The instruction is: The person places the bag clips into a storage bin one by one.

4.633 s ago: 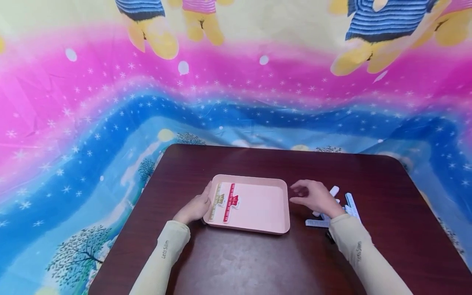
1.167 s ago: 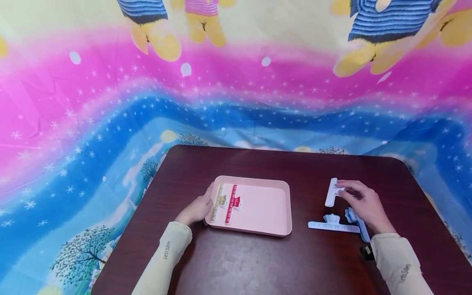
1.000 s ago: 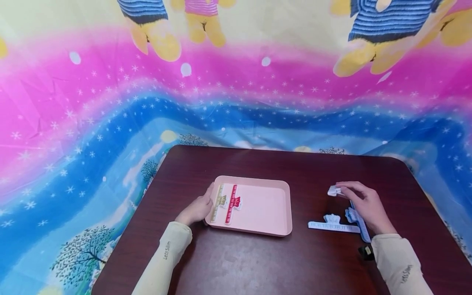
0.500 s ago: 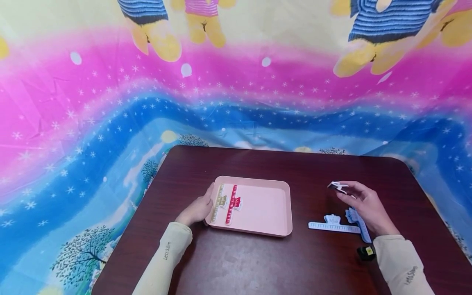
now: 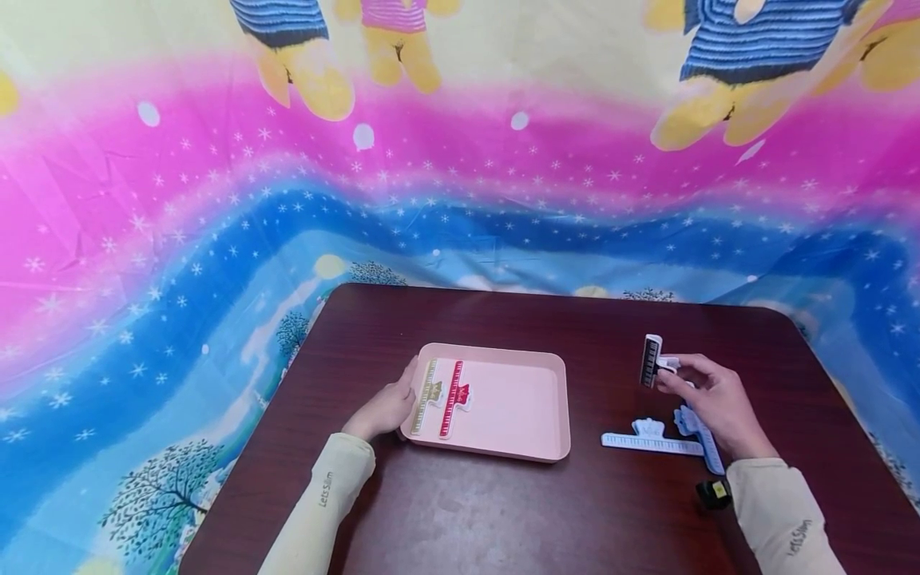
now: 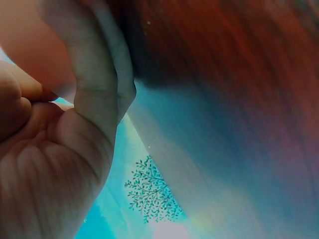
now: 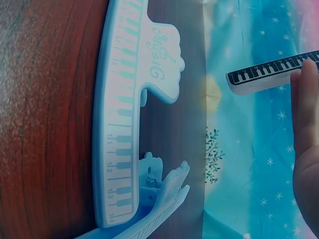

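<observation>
A bright cartoon-printed cloth [image 5: 180,239] in pink, blue and yellow hangs behind and drapes round the dark reddish-brown wooden tabletop [image 5: 503,511]. Near its middle sits a shallow pale pink rectangular plastic tray [image 5: 517,407], with a gold ruler-shaped clip [image 5: 424,387] and a red ruler-shaped clip [image 5: 451,389] lying side by side at its left end.

The left hand [image 5: 384,407] rests against the tray's left rim, thumb along the edge; I cannot tell whether the fingers curl under it. That hand has stayed put throughout.

To the right of the tray, two light blue ruler-shaped plastic clips printed with piano keys [image 5: 650,439] lie on the tabletop, one crossing the other's end.

What has changed is over there: a second or so ago the white plastic clip with black piano keys [image 5: 652,361] lay flat on the tabletop; now the right hand [image 5: 707,399] pinches it by its handle and holds it upright in the air, well to the right of the tray. So a third clip is picked up, while the two blue ones remain on the tabletop.
</observation>
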Demonstrator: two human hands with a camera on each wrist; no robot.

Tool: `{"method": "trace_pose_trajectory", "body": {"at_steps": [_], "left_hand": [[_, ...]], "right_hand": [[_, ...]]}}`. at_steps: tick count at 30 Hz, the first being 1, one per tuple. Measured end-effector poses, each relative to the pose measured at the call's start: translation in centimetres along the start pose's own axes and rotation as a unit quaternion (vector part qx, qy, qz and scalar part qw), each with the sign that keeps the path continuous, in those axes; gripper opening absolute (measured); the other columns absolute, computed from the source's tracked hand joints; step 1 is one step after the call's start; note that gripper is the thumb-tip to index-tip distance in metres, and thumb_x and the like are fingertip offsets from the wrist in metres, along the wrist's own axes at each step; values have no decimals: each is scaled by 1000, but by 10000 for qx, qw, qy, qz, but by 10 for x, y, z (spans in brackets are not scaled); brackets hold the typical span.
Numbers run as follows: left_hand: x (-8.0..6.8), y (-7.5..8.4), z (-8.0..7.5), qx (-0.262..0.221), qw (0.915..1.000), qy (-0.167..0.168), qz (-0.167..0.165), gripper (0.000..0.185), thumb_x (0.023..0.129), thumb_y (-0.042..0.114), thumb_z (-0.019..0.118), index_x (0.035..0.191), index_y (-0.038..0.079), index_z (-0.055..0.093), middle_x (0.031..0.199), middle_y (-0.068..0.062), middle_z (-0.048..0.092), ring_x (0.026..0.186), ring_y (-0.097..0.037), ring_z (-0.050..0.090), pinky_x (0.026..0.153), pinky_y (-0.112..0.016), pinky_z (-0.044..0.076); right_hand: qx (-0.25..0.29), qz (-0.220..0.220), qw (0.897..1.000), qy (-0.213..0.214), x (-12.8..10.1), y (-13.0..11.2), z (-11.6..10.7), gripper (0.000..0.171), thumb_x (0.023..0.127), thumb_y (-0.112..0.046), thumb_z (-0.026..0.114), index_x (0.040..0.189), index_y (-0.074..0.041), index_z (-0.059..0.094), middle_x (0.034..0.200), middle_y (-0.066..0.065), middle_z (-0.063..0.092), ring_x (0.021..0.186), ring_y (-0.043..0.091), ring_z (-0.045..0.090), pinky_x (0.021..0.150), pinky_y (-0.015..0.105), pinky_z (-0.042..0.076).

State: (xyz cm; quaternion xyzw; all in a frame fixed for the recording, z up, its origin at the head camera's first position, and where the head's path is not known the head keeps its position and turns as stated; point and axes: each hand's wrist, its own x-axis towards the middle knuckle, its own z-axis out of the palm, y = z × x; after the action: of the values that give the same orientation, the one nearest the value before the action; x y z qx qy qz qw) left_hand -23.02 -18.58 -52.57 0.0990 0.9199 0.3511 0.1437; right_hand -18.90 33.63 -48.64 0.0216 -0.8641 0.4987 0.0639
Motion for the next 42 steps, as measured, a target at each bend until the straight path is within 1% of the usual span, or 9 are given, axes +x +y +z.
{"method": "trace_pose_trajectory", "body": {"at_steps": [5, 10, 15, 17, 20, 27, 33, 39, 42], "left_hand": [[0, 1, -1, 114, 9999, 17, 22, 63, 109, 12, 32, 167, 8, 9, 107, -29, 67, 45, -16, 60, 63, -30, 53], [0, 2, -2, 175, 9998, -16, -7, 63, 109, 12, 32, 167, 8, 8, 105, -29, 67, 45, -15, 60, 66, -31, 55], [0, 3, -3, 274, 9996, 9, 7, 63, 109, 13, 31, 167, 7, 8, 120, -31, 66, 46, -14, 60, 79, -33, 55], [0, 3, -3, 265, 9996, 24, 3, 63, 109, 12, 32, 167, 8, 8, 119, -30, 66, 46, -14, 60, 77, -32, 55], [0, 2, -3, 183, 9998, -2, -15, 64, 109, 12, 32, 168, 8, 8, 103, -27, 68, 45, -15, 60, 67, -31, 55], [0, 4, -3, 93, 9999, -39, -61, 64, 109, 12, 31, 168, 9, 7, 85, -16, 65, 44, -16, 60, 60, -30, 54], [0, 2, -3, 107, 9999, -13, -56, 64, 109, 13, 31, 168, 9, 7, 105, -28, 67, 45, -16, 60, 61, -30, 54], [1, 1, -1, 87, 9999, -64, -70, 64, 109, 14, 31, 168, 10, 6, 94, -23, 67, 45, -16, 61, 61, -30, 54], [0, 0, 0, 127, 9999, -40, -11, 64, 109, 13, 32, 168, 8, 7, 104, -27, 67, 45, -16, 60, 62, -30, 54]], "right_hand": [[-318, 107, 9993, 180, 0, 1, -1, 40, 101, -27, 69, 133, -2, 65, 100, -16, 65, 84, 1, 67, 74, 9, 50], [-487, 148, 9978, 429, 0, -2, 0, 39, 101, -33, 69, 127, -3, 68, 95, -15, 63, 86, 8, 55, 69, 14, 49], [-263, 11, 9984, 508, 2, -4, 2, 40, 101, -30, 68, 132, -4, 65, 93, -13, 67, 83, 2, 65, 73, 11, 50], [-163, -93, 9986, 489, 3, -4, 2, 43, 102, -28, 67, 137, -4, 63, 94, -11, 68, 83, 1, 69, 76, 9, 51], [-48, -160, 9987, 478, 4, -3, 3, 46, 102, -27, 67, 143, -6, 60, 95, -7, 69, 83, 5, 73, 79, 7, 50], [49, -4, 9988, 480, 4, -4, 2, 48, 103, -29, 65, 143, -3, 60, 92, -8, 71, 82, 10, 75, 80, 5, 49], [420, 200, 9980, 432, 4, -6, 3, 50, 102, -29, 66, 141, 3, 59, 95, -21, 71, 80, 13, 77, 78, 9, 53], [600, 434, 9966, 356, 3, -8, 1, 51, 102, -30, 66, 140, 4, 60, 96, -24, 70, 79, 10, 77, 77, 8, 53], [517, 634, 9964, 243, 2, -9, 2, 53, 102, -34, 65, 140, 4, 60, 94, -24, 70, 80, 10, 77, 77, 7, 51]]}}
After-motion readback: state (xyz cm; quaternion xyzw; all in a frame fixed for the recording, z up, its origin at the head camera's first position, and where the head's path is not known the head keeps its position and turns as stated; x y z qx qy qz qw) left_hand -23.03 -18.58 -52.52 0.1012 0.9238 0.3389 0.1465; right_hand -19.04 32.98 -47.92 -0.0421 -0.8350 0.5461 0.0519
